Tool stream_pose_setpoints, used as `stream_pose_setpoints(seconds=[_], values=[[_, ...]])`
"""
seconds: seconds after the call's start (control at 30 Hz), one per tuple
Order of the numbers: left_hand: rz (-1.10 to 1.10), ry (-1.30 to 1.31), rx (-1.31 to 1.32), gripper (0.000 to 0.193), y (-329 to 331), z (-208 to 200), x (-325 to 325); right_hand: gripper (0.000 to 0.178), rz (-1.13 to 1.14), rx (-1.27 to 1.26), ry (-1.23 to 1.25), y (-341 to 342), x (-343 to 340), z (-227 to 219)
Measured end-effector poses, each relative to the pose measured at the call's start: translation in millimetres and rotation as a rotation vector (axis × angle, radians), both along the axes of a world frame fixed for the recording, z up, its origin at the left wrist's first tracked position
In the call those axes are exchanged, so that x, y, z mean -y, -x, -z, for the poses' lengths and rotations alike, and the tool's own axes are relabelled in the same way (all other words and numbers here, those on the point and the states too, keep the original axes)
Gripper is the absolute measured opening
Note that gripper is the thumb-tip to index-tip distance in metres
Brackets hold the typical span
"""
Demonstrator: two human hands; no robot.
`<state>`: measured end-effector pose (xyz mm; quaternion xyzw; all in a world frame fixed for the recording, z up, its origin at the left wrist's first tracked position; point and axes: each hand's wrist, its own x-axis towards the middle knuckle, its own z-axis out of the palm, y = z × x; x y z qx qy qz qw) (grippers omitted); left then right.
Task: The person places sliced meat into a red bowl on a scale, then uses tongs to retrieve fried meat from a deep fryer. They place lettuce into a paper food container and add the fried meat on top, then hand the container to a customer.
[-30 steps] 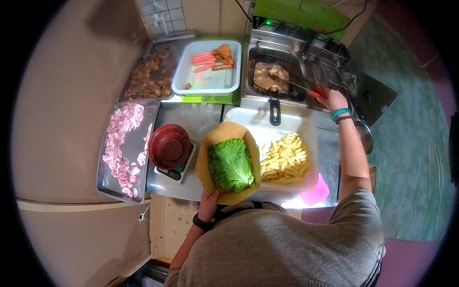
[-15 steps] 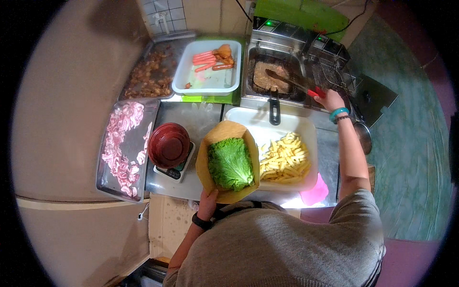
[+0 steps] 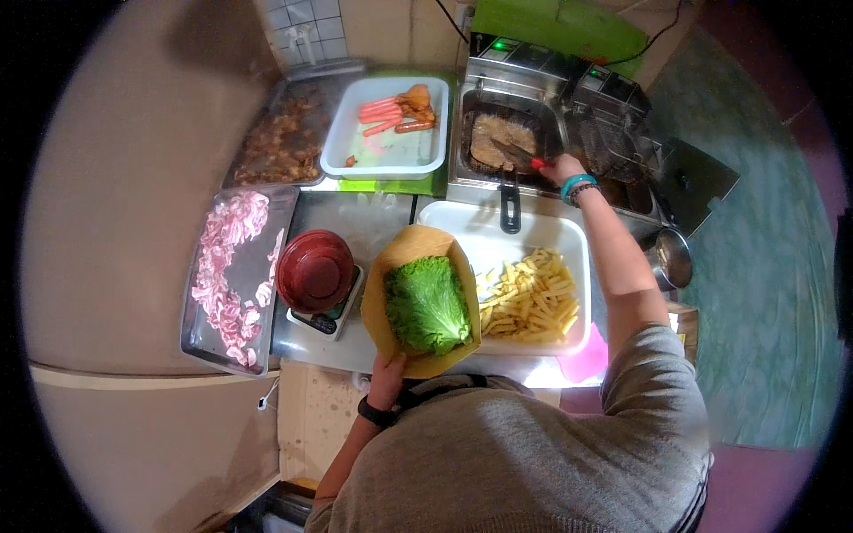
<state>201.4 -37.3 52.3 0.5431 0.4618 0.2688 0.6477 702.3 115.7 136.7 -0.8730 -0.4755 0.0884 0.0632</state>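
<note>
My left hand [image 3: 386, 384] grips the near edge of a brown paper food box [image 3: 380, 306]. Inside the box lies a green lettuce leaf [image 3: 427, 305]. Over the deep fryer [image 3: 498, 60] at the back, my right hand [image 3: 563, 170] is closed on red-handled tongs [image 3: 538, 163]. Their dark tips reach to a browned flat piece of fried meat [image 3: 490, 140] in the fryer basket [image 3: 474, 163]. The black basket handle [image 3: 510, 210] points toward me. Whether the tips are closed on the meat I cannot tell.
French fries [image 3: 533, 298] fill part of a white tub [image 3: 577, 258]. A red bowl [image 3: 314, 271] stands on a scale [image 3: 329, 327]; raw meat [image 3: 222, 266] lies in a metal tray at left. Behind are sausages [image 3: 380, 110] in a white tub and a tray of browned pieces [image 3: 280, 142].
My right hand has moved left and toward the fryer basket, bringing the tongs to the nearer right side of the fried meat. My left hand and the paper box have barely shifted.
</note>
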Motion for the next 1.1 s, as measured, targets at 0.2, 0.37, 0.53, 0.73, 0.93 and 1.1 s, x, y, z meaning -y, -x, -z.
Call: stream_pose_setpoints(seconds=[0.2,0.37,0.53,0.73,0.93,1.1], values=[[-0.043,-0.026,-0.011,0.032,-1.6,-11.4,2.0,0.034,-0.027,-0.177,-0.146,-2.9,34.4,-11.9],[-0.051,0.000,0.039,0.032,0.0,-5.6,3.4,0.033,-0.006,-0.257,-0.287,9.2,65.1,-42.6],[-0.005,-0.112,0.008,0.032,6.7,26.8,1.9,0.039,-0.115,-0.119,-0.198,-16.4,79.5,-62.9],[-0.092,0.022,0.108,0.028,2.0,16.4,3.2,0.035,-0.175,0.001,0.052,-16.2,71.1,-81.6],[-0.079,0.152,0.162,0.033,3.0,10.8,1.8,0.030,-0.147,0.386,0.117,20.1,47.8,-75.4],[-0.047,-0.044,0.013,0.031,2.0,-0.6,6.4,0.037,-0.123,0.164,-0.092,30.2,50.3,-82.7]])
